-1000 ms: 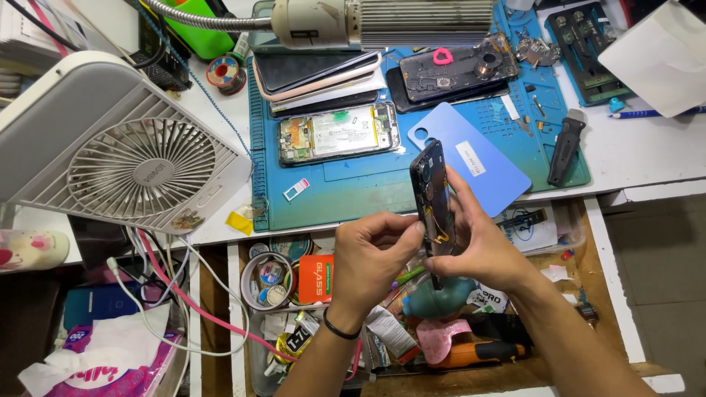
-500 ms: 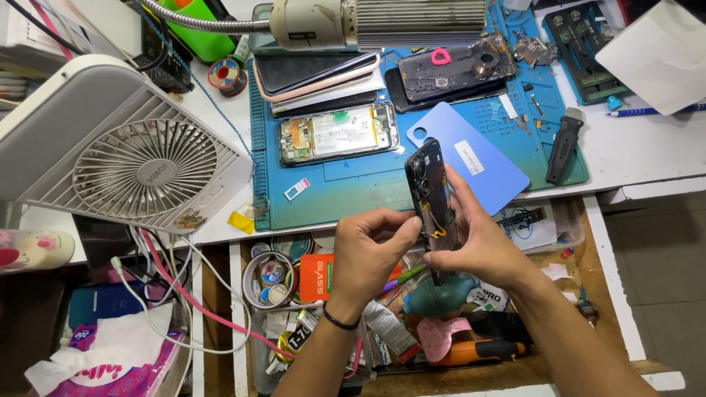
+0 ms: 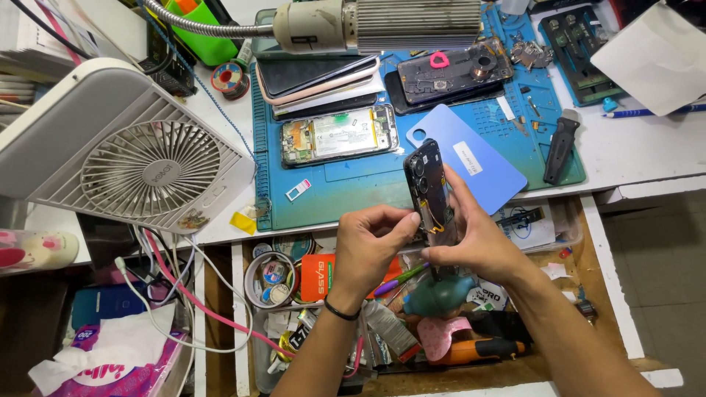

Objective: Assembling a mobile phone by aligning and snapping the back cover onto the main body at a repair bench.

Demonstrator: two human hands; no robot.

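1. Dark phone frame (image 3: 429,190), centre of frame: held upright over the front edge of the blue work mat (image 3: 353,187); since the earlier views it has tipped slightly and sits a little higher.
2. Right hand (image 3: 478,239): fingers closed on the frame's lower right side.
3. Left hand (image 3: 368,246): thumb and forefinger pinched narrowly at its lower left edge, suggesting fine work there.
4. Blue back cover (image 3: 471,158): lying just behind.

Hands: two, left hand (image 3: 368,246) and right hand (image 3: 474,239). Dark phone frame (image 3: 428,187) held up: one. Opened phone (image 3: 338,136) with battery showing: one. Blue back cover (image 3: 471,158): one. White fan (image 3: 140,165): one. Blue work mat (image 3: 353,187): one. Black-handled knife (image 3: 560,147): one. Solder spool (image 3: 229,77): one. Orange screwdriver (image 3: 478,351): one
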